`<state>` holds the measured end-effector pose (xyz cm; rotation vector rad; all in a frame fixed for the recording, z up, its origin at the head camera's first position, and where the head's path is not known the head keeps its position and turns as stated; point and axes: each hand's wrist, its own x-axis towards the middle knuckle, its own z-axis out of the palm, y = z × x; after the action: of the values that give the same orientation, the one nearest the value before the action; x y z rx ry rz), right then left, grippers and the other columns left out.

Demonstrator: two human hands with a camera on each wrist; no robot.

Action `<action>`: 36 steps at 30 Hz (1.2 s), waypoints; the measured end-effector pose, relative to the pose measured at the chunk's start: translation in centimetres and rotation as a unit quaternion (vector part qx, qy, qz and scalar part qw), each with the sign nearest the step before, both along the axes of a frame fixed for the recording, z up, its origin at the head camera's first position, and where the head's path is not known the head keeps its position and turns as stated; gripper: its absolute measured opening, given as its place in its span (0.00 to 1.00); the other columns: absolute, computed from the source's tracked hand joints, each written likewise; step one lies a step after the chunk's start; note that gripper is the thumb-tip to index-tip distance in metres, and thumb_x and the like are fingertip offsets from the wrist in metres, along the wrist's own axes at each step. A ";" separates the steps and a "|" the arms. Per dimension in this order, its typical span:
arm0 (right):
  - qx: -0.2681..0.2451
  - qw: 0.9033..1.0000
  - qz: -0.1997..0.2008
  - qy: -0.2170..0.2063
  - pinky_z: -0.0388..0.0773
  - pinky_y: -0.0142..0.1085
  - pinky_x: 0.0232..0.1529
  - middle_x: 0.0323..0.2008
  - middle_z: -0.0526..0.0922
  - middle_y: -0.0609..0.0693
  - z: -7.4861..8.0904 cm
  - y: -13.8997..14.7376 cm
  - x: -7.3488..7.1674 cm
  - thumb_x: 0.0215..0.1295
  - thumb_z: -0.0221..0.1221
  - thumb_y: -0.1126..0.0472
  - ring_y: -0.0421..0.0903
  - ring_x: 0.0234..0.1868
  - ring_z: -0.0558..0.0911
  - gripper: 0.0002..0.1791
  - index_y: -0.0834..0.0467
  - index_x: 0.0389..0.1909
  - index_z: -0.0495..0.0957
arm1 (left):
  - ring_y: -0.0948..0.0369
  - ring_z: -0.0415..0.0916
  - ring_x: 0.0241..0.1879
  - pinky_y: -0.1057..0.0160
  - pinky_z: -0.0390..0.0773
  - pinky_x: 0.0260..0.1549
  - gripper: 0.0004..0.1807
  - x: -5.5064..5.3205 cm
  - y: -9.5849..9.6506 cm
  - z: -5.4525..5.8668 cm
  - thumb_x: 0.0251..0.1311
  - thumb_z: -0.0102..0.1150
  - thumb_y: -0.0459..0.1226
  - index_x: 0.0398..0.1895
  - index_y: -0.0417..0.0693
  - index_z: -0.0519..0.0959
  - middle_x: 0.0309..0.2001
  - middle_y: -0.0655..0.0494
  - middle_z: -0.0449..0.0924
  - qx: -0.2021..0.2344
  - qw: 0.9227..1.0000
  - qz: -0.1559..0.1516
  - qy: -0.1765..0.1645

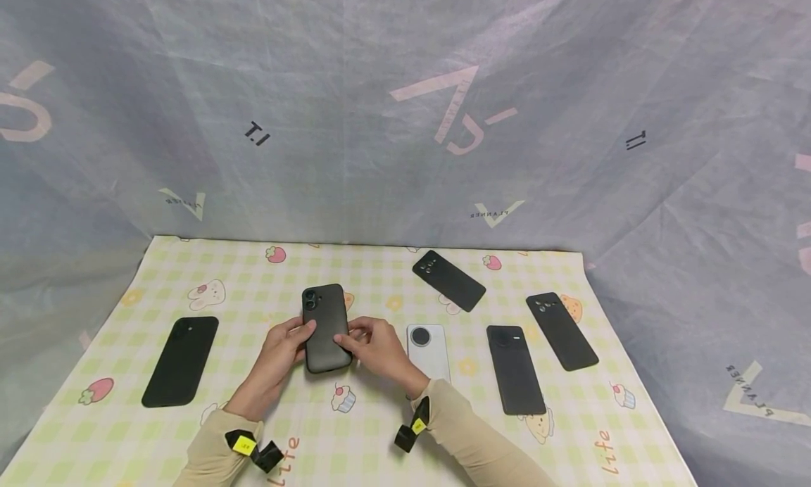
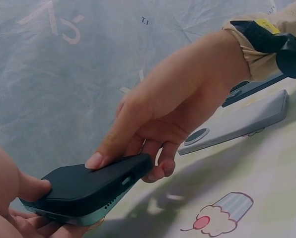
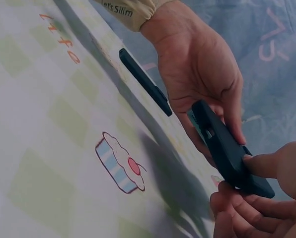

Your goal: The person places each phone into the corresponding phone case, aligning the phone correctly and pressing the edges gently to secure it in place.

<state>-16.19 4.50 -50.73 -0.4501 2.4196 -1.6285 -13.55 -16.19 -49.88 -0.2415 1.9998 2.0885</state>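
Note:
Above the middle-left of the table, both hands hold a phone fitted with a dark case [image 1: 327, 343], its back and two-lens camera facing up. The left hand [image 1: 281, 351] grips the left long side, thumb on the case back and fingers underneath. At the right long side the right hand [image 1: 378, 346] pinches the lower part, its thumb on the back. In the left wrist view a strip of the phone's teal side [image 2: 96, 216] shows below the case edge. The right wrist view shows a side cutout in the case [image 3: 222, 144].
A black phone [image 1: 181, 364] lies on the left. To the right are a white phone [image 1: 433, 350], partly behind the right wrist, and another black phone [image 1: 516, 372]. Two black cases with camera holes [image 1: 451, 281] lie farther back and right on the checked tablecloth [image 1: 247, 269].

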 end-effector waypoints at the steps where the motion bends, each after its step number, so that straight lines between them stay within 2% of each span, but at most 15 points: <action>1: -0.008 1.000 -0.001 -0.008 0.76 0.28 0.24 0.28 0.88 0.50 -0.1 0.0 0.0 0.74 0.70 0.56 0.39 0.23 0.83 0.15 0.64 0.49 0.87 | 0.70 0.84 0.51 0.70 0.84 0.49 0.30 0.0 0.0 0.0 0.87 0.46 0.43 0.80 0.31 0.62 0.71 0.33 0.73 0.001 1.000 0.000 0.001; 4: -0.047 0.998 0.003 -0.049 0.82 0.31 0.25 0.29 0.88 0.50 -0.2 -0.1 0.3 0.76 0.68 0.56 0.40 0.21 0.83 0.16 0.66 0.50 0.85 | 0.69 0.84 0.52 0.70 0.84 0.50 0.31 0.1 0.0 0.1 0.87 0.46 0.43 0.81 0.31 0.59 0.72 0.32 0.72 0.007 1.000 0.002 0.006; 7: -0.099 0.990 0.016 -0.100 0.87 0.36 0.28 0.29 0.89 0.56 -0.3 -0.2 0.6 0.79 0.65 0.56 0.46 0.20 0.86 0.16 0.67 0.49 0.84 | 0.70 0.85 0.52 0.70 0.83 0.52 0.32 0.1 0.0 0.2 0.87 0.46 0.43 0.82 0.31 0.58 0.73 0.31 0.71 0.014 1.000 0.007 0.015; 10: -0.143 0.979 0.037 -0.140 0.89 0.40 0.31 0.30 0.90 0.64 -0.4 -0.3 0.9 0.81 0.61 0.57 0.57 0.26 0.90 0.16 0.68 0.49 0.84 | 0.71 0.85 0.51 0.71 0.83 0.52 0.31 0.1 -0.1 0.3 0.87 0.46 0.43 0.81 0.31 0.57 0.73 0.30 0.71 0.021 0.999 0.014 0.022; 13: -0.176 0.970 0.051 -0.162 0.90 0.41 0.35 0.31 0.89 0.68 -0.4 -0.4 1.2 0.82 0.60 0.57 0.61 0.33 0.92 0.16 0.69 0.51 0.84 | 0.72 0.85 0.50 0.71 0.83 0.51 0.31 0.1 -0.1 0.4 0.87 0.46 0.43 0.81 0.31 0.58 0.73 0.30 0.71 0.022 0.999 0.019 0.025; 18: -0.219 0.958 0.048 -0.179 0.90 0.40 0.38 0.33 0.90 0.68 -0.4 -0.3 1.2 0.82 0.61 0.58 0.50 0.31 0.92 0.17 0.69 0.53 0.84 | 0.71 0.85 0.51 0.70 0.83 0.53 0.31 0.0 -0.1 0.5 0.87 0.47 0.44 0.81 0.33 0.58 0.73 0.31 0.71 0.023 0.999 0.015 0.026; 21: -0.234 0.952 0.054 -0.188 0.90 0.39 0.38 0.34 0.90 0.69 -0.4 -0.1 1.1 0.81 0.62 0.58 0.48 0.30 0.92 0.17 0.70 0.53 0.84 | 0.70 0.85 0.51 0.69 0.83 0.53 0.32 0.0 -0.1 0.5 0.87 0.48 0.45 0.81 0.33 0.58 0.72 0.32 0.72 0.023 0.999 0.016 0.025; 27: -0.238 0.948 0.068 -0.198 0.89 0.36 0.38 0.35 0.90 0.69 -0.1 0.2 0.8 0.81 0.62 0.57 0.45 0.31 0.92 0.18 0.70 0.53 0.84 | 0.71 0.85 0.51 0.71 0.83 0.53 0.33 0.1 -0.2 0.8 0.86 0.50 0.46 0.80 0.33 0.61 0.69 0.36 0.76 0.016 0.999 0.023 0.021; 36: -0.223 0.953 0.067 -0.195 0.88 0.35 0.37 0.34 0.91 0.65 0.1 0.7 0.6 0.81 0.62 0.58 0.44 0.30 0.91 0.17 0.70 0.53 0.85 | 0.68 0.85 0.46 0.68 0.84 0.49 0.30 0.3 -0.8 0.9 0.85 0.52 0.46 0.76 0.32 0.67 0.56 0.48 0.84 -0.009 1.000 0.020 0.020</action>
<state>-15.60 5.17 -50.59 -0.3072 1.7036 -1.9799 -13.30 -16.99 -49.00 -0.2479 2.0537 2.1156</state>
